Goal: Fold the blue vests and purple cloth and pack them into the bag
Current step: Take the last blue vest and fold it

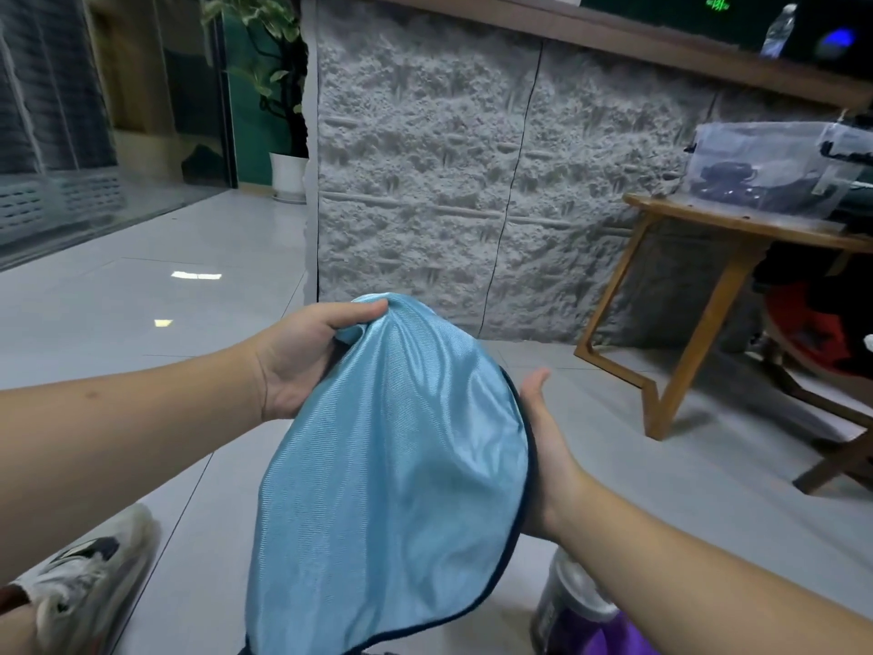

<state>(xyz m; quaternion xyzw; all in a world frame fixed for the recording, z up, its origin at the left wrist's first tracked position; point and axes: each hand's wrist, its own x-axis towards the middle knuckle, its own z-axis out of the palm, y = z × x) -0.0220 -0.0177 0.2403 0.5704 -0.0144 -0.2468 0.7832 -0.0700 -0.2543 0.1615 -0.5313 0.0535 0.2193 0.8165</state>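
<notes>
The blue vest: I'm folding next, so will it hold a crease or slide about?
The blue vest probably flops: it sags between the left hand and right hand. Its glossy sheen suggests it is slippery, so folds may slide open.

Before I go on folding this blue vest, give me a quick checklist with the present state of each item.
1. Left hand grips the blue vest at its top edge: ok.
2. Right hand supports the vest's dark-trimmed right edge, thumb up: ok.
3. Vest folded flat: not ok, it hangs in the air.
4. Purple cloth within reach, bottom right: ok.
5. Bag located: cannot tell, none in view.
6. Flat folding surface: floor below; cleanliness cannot tell.
</notes>
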